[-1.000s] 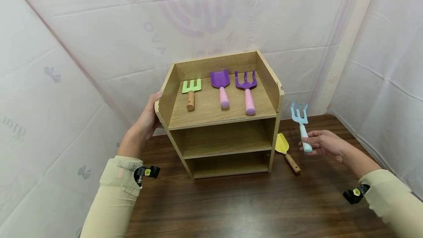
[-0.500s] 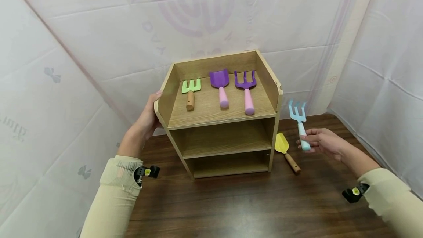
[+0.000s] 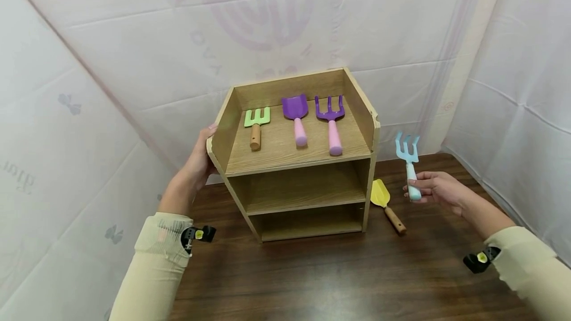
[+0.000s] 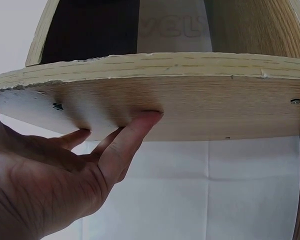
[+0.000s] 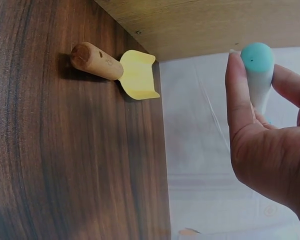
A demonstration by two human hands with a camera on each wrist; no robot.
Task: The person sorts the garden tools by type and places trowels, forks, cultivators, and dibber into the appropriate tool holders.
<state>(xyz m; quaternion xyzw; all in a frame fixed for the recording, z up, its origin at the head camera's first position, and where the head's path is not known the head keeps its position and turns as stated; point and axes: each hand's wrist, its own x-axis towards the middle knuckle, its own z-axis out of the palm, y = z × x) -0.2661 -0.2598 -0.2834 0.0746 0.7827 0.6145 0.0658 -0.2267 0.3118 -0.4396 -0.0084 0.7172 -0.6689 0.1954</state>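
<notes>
Light-blue hand fork (image 3: 411, 170), held off the table (image 3: 321, 271) to the right of a wooden shelf unit (image 3: 278, 155) and clearly apart from it. The person's right hand (image 3: 439, 191) pinches its pale handle near the butt between thumb and fingers. The fork's long axis runs away from the person, tines at the far end, butt towards the wrist; the shelf unit lies to its left. The right hand is the nearer one; the left hand (image 3: 197, 161) is across the unit, fingers fairly straight, tips pressing the outer face of its left side. Between fork and unit, a yellow trowel (image 3: 390, 213) lies on the table. On the top shelf, left to right: green fork (image 3: 256, 125), purple trowel (image 3: 297, 117), purple fork (image 3: 332, 124), all tines and blade pointing away.
</notes>
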